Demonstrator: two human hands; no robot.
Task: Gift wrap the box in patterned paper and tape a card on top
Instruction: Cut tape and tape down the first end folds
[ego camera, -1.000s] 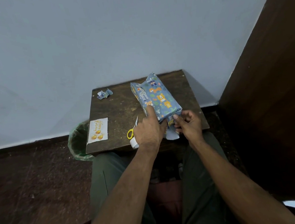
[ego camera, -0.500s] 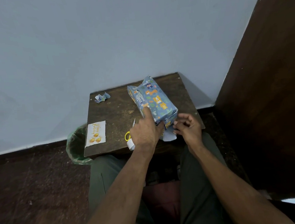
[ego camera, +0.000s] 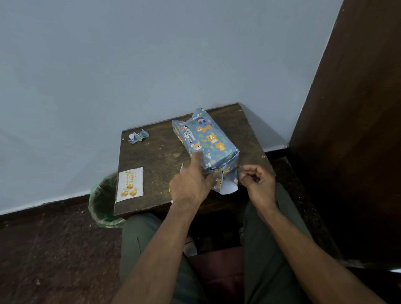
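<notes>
I sit at a small dark wooden worktop [ego camera: 161, 159] pushed against a pale blue wall, a dark panel to my right and a green bin [ego camera: 102, 202] by its left edge. The box [ego camera: 208, 141] in animal-print paper lies slanted across the right half. My left hand [ego camera: 192, 183] presses its near-left corner with one straight finger. My right hand [ego camera: 256, 178], curled, has drawn back from the loose end flap [ego camera: 223, 183] it touched a second ago; whether it pinches anything I cannot tell. The card [ego camera: 130, 184] lies at the near-left edge, a paper scrap [ego camera: 138, 136] at the far-left corner, bare wood between them.
</notes>
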